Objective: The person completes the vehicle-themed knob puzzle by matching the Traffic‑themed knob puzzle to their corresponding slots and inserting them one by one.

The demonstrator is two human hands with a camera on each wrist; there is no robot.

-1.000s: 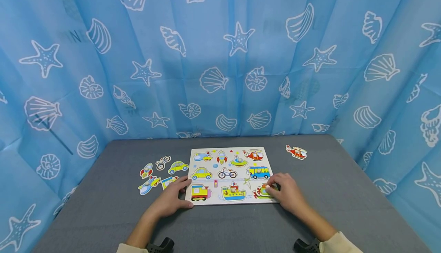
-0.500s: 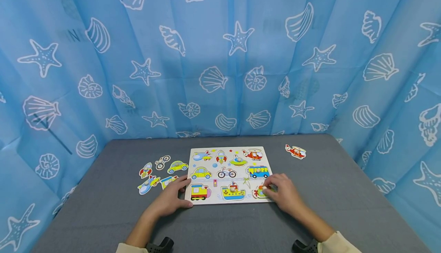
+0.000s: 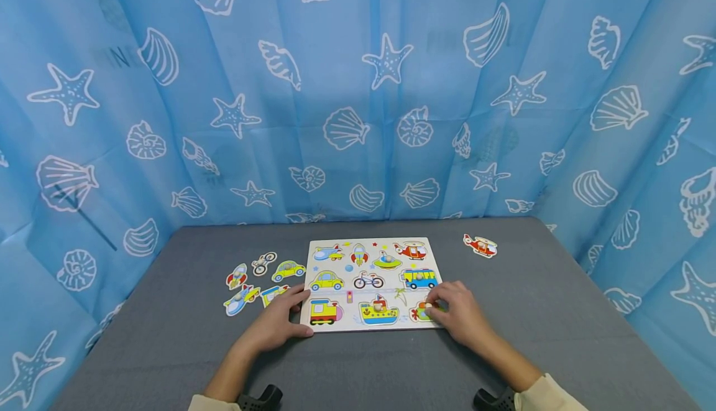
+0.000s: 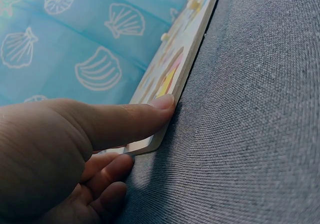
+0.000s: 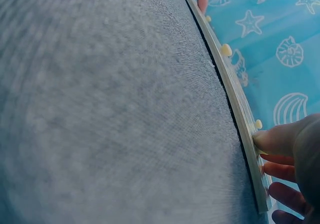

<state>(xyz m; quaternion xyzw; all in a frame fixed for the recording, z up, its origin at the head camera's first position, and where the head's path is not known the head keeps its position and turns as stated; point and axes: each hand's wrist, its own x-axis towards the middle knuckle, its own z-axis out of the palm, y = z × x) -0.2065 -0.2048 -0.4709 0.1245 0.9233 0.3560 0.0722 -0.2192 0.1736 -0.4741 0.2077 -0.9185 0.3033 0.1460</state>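
A white wooden peg puzzle board (image 3: 358,329) with pictures of vehicles lies on the table. My left hand (image 3: 275,324) holds its near left corner, thumb (image 4: 150,115) on the near edge and the other fingers by the left side. At the near right corner my right hand (image 3: 461,311) pinches the knob of a green and red submarine puzzle piece (image 3: 418,313), which sits at its picture and is partly hidden by the fingers. Boat (image 3: 378,313), bus (image 3: 419,279) and flying saucer (image 3: 387,262) pieces with knobs are in the board.
Left of the board lie loose pieces: a car (image 3: 289,270), motorcycle (image 3: 264,263), rocket (image 3: 237,276), plane (image 3: 242,301) and a train (image 3: 271,296) partly behind the left hand. A red helicopter piece (image 3: 480,246) lies at the back right. A blue curtain (image 3: 358,168) hangs behind the table.
The submarine piece, askew a second ago, has shifted slightly left and now lies flatter on the board, with my right hand still on its knob. My left hand has stayed put.
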